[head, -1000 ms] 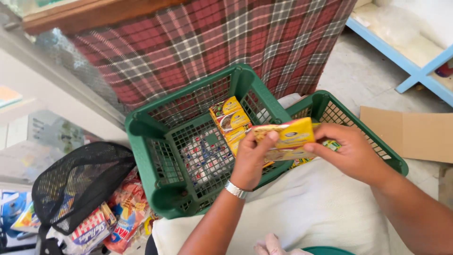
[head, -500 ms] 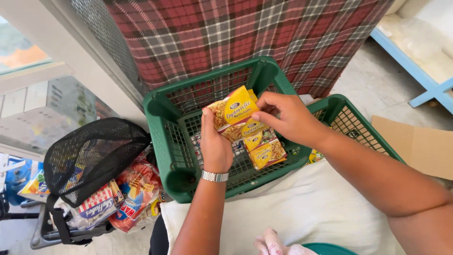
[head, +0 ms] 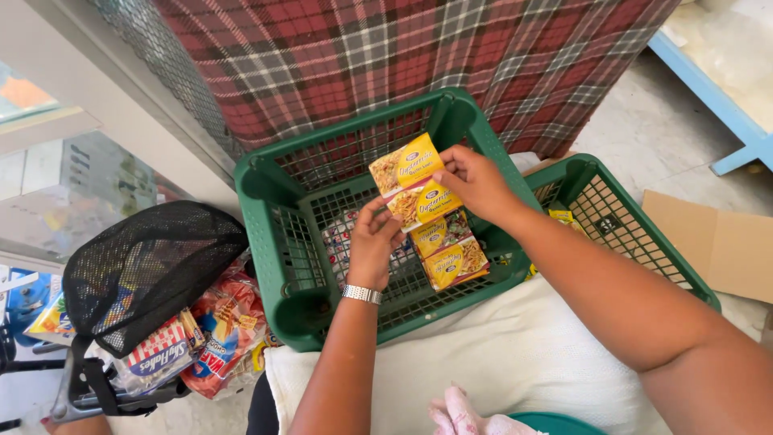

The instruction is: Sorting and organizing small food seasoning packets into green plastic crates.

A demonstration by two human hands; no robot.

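My left hand (head: 374,242) and my right hand (head: 473,179) both hold a yellow noodle packet (head: 405,164) over a green plastic crate (head: 274,234). The left fingers pinch its lower edge, the right fingers grip its right side. Under it, several more yellow packets (head: 451,246) lie in an overlapping row inside the crate, running toward its near right wall. A metal watch is on my left wrist.
A second green crate (head: 644,234) stands to the right with a yellow packet inside. A black mesh basket (head: 145,266) and snack bags (head: 217,338) sit left. Red plaid cloth (head: 386,56) hangs behind. Flat cardboard (head: 717,242) lies at right. White cloth (head: 499,362) covers my lap.
Both hands carried a yellow packet from over the right crate to the left crate and now hold it at the far end of the packet row.
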